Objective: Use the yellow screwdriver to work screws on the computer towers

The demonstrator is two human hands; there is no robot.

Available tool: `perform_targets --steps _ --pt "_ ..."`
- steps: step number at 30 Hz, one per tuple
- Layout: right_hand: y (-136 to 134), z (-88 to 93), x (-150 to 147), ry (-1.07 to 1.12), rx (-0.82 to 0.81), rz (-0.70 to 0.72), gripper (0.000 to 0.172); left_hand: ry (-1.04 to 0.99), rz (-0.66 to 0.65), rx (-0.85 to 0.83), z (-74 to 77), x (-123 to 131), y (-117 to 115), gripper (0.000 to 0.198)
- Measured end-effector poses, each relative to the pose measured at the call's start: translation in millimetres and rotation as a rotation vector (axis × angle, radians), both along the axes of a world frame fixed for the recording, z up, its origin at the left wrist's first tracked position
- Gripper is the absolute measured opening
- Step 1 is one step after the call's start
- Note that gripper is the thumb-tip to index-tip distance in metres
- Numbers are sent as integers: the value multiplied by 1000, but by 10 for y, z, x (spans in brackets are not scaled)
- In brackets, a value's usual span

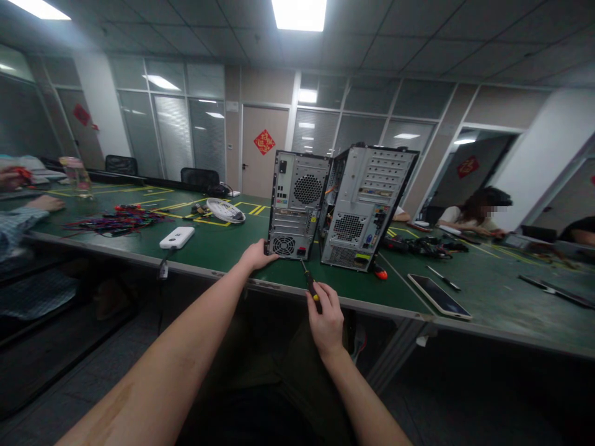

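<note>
Two computer towers stand upright side by side with their rear panels facing me, the left tower (297,204) and the right tower (367,207). My left hand (258,256) rests against the lower left corner of the left tower, its thumb along the bottom edge; its other fingers are mostly hidden behind the case. A dark screwdriver with yellow parts (312,287) is gripped in my right hand (326,314), fingers wrapped round the handle. The screwdriver's shaft points up to the bottom edge of the left tower, near the red power switch.
The green table (223,244) holds a white power bank (177,237), tangled wires (123,220), a white oval frame (225,210) and a phone (439,295). An orange-tipped tool (380,271) lies beside the right tower. Other people sit at left and right.
</note>
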State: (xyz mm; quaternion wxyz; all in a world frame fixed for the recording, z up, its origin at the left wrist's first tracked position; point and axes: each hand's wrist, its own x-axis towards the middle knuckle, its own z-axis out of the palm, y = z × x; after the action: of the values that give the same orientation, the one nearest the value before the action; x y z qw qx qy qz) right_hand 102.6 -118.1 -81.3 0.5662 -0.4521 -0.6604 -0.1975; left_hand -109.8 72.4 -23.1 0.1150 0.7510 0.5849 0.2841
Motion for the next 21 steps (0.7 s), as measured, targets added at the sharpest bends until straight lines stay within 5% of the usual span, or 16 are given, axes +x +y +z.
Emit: perform_targets --steps 21 --pt "-8 -4 -6 10 22 -4 35 -11 12 -4 -27 -11 36 71"
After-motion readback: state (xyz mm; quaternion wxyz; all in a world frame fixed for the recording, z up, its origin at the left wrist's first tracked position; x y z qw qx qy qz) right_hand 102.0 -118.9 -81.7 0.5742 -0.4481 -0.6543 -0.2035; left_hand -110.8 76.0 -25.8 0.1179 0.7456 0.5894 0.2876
